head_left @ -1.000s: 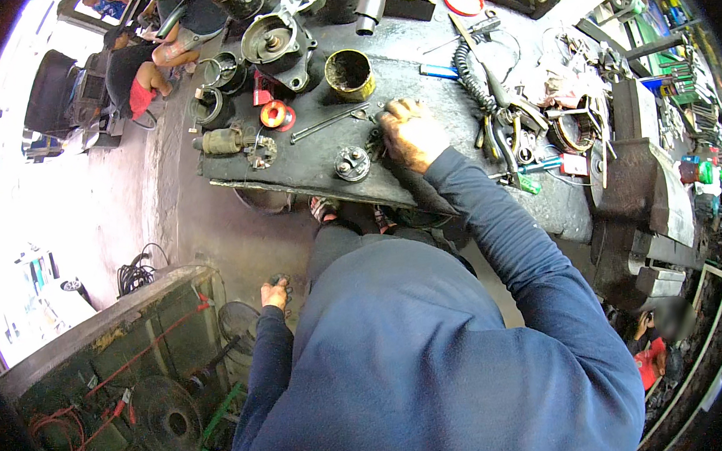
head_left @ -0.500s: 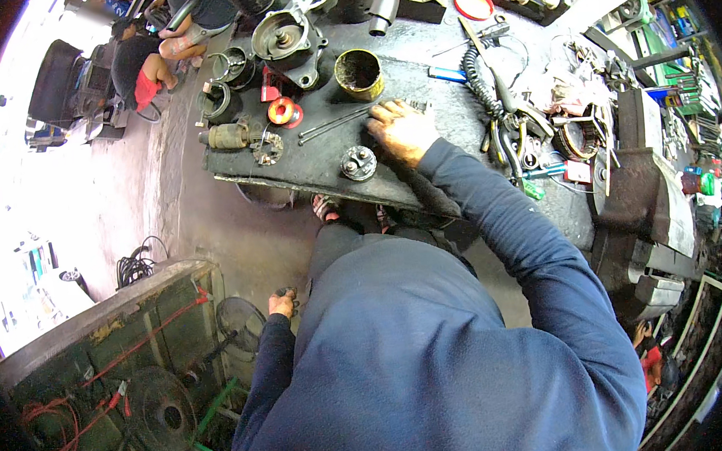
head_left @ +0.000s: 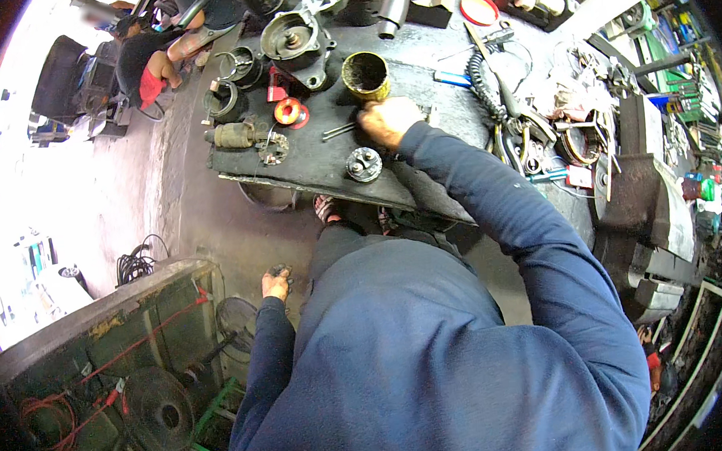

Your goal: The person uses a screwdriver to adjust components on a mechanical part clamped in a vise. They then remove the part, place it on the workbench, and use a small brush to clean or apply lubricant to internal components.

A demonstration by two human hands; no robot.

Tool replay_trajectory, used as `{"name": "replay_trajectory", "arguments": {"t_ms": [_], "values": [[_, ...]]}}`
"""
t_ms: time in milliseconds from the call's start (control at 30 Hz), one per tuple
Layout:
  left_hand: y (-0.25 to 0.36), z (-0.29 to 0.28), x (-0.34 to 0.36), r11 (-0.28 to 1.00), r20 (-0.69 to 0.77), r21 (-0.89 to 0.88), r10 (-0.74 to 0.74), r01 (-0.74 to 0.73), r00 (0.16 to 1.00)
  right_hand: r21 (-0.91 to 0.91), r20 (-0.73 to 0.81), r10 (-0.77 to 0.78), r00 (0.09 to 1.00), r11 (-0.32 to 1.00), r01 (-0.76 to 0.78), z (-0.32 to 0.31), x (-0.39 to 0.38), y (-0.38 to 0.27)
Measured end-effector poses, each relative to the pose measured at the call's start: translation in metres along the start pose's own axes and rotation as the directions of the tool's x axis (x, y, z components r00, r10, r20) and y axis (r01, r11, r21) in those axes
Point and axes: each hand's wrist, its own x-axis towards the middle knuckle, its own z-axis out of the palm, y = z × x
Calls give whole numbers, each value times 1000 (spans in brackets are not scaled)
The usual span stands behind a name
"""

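Over the bench point(head_left: 424, 59), my right hand point(head_left: 389, 124) is closed around two long thin rods, probably through-bolts point(head_left: 338, 131), whose ends stick out to its left. Just beyond its knuckles stands an open yellowish can point(head_left: 365, 76) with a dark inside. Nearer the front edge sits a small round metal part point(head_left: 363, 165) with studs on top. Down at my left side, away from the bench, my left hand point(head_left: 276, 281) has curled fingers; what they hold, if anything, is too small to name.
A motor housing point(head_left: 291, 40), a red solder-like spool point(head_left: 288, 112) and an armature point(head_left: 235, 135) lie left on the bench. Tools, including pliers point(head_left: 531, 127), crowd the right, by a large vise point(head_left: 632, 170). A person point(head_left: 145, 69) sits far left. A metal cabinet point(head_left: 106, 330) stands lower left.
My right hand has closed on the two rods and drawn them a little to the right. My left hand has risen slightly. The whole view has shifted a little.
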Motion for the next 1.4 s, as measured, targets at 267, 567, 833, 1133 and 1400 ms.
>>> {"name": "replay_trajectory", "arguments": {"t_ms": [267,567,833,1133,1400], "values": [[-20,-1,-34,912,-65,400,-67,87,996,-6,135,-98,986,995,99,-29,-6,-18],[-47,-13,1,846,-93,533,58,0,994,93,275,-349,896,937,336,-21,9,1],[13,13,-37,987,-105,158,18,-1,994,234,9,-135,991,963,129,-33,-39,31],[-44,-7,-3,876,102,469,77,-117,992,18,169,231,958,971,-237,-34,-52,66],[22,20,-24,978,-32,210,11,-4,999,286,-64,463,884,857,-429,-37,-105,57]]}}
